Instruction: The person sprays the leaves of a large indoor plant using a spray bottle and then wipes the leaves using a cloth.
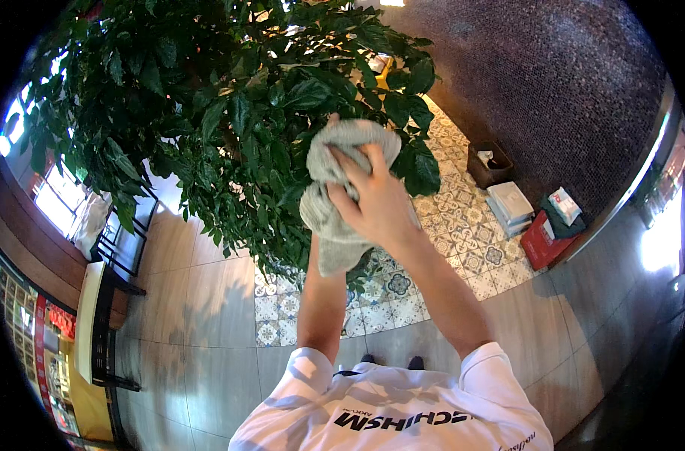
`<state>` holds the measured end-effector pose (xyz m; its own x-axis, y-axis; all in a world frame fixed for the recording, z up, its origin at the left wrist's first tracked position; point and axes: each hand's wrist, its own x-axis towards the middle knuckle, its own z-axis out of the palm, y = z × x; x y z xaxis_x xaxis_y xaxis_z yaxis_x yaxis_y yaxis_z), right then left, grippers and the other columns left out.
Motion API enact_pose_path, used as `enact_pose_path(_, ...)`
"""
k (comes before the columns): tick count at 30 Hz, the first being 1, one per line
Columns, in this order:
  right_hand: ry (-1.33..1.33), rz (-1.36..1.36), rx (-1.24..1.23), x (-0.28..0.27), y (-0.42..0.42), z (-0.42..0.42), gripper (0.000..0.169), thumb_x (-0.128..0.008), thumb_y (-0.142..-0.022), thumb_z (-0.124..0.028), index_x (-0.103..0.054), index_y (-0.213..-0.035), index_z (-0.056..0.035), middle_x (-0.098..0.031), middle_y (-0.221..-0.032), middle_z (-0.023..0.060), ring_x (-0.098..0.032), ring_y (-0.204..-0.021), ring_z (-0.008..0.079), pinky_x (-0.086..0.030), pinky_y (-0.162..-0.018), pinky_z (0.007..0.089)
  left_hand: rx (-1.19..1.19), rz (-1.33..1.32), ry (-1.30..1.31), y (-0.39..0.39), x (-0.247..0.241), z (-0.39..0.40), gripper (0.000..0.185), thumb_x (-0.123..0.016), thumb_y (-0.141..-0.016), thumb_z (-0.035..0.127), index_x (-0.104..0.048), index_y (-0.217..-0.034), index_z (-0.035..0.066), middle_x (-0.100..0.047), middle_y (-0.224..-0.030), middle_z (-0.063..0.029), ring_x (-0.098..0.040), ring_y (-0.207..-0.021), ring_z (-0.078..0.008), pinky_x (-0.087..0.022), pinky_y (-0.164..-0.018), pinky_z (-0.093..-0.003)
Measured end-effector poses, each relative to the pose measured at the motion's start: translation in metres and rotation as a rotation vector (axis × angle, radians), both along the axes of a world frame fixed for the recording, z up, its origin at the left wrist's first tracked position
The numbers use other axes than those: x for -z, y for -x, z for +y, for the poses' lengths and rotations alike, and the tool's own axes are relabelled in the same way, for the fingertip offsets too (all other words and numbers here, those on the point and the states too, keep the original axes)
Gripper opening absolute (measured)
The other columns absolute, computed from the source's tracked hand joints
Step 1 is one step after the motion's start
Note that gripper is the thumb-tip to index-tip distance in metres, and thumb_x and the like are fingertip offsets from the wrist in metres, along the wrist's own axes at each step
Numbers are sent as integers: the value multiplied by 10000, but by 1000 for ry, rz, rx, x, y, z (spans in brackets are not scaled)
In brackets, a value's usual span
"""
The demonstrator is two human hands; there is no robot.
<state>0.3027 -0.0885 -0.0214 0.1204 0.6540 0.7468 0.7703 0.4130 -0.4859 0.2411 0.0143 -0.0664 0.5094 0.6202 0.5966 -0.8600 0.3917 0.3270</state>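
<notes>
A light grey cloth [342, 248] is bunched between my hands, in front of the dark green leaves of a large potted-type plant [229, 113]. My right hand [373, 203] presses on the cloth from above, its fingers spread over the folds. Most of my left hand [334, 119] is hidden behind the cloth; only a fingertip shows at the cloth's upper edge, among the leaves. The left forearm rises from below to the cloth's underside. Whether a leaf lies within the folds cannot be seen.
Patterned floor tiles [461, 225] lie below. To the right, along a dark mosaic wall [534, 84], stand a brown bin [489, 169], a stack of white packs [511, 203] and a red bag [542, 242]. A bench-like piece of furniture [91, 321] stands at the left.
</notes>
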Motion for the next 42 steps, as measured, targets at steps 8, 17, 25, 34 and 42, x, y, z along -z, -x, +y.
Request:
enact_pose_path(8, -29, 113, -197, 90, -22, -16, 422, -653, -812, -210, -587, -1208, -82, -502, -1175, 208, -608, -959, 368, -512, -814, 385, -2, -69, 63, 6, -1, 7, 617, -383, -939, 453, -370, -1399, 41, -486, -1332, -181, -475, -1222, -349, -351, -1088, -498)
enact_pose_path(17, 24, 558, -242, 67, -141, -37, 340, -599, -842, -170, -609, -1144, -13, -570, -1153, 106, -568, -1018, 194, -458, -865, 304, 121, 202, -287, 8, -4, 61, 576, -360, -993, 444, -431, -1369, 14, -530, -1306, -155, -504, -1188, -317, -325, -1094, -478)
enact_pose_path(25, -30, 140, 37, -31, -76, 50, 367, -585, -841, -252, -594, -1122, -17, -544, -1141, 174, -626, -895, 342, -502, -773, 417, 243, 336, 126, -2, -26, 45, 663, -451, -929, 563, -518, -1284, 7, -589, -1217, -178, -587, -1099, -282, -479, -937, -432)
enact_pose_path(34, -94, 210, -185, 30, -27, 38, 352, -580, -833, -189, -569, -1144, -24, -539, -1101, 185, -605, -908, 383, -495, -766, 412, 121, 120, -10, -6, -20, 30, 816, -314, -920, 639, -373, -1378, -34, -386, -1432, -184, -438, -1264, -335, -348, -1074, -479)
enact_pose_path(42, 178, 552, -639, 60, -18, 4, 371, -526, -822, -100, -567, -1158, 52, -561, -1155, 127, -585, -995, 240, -433, -870, 288, 355, -28, -120, 1, -14, 38, 848, -342, -911, 668, -299, -1445, 10, -497, -1339, -177, -478, -1206, -332, -360, -1047, -437)
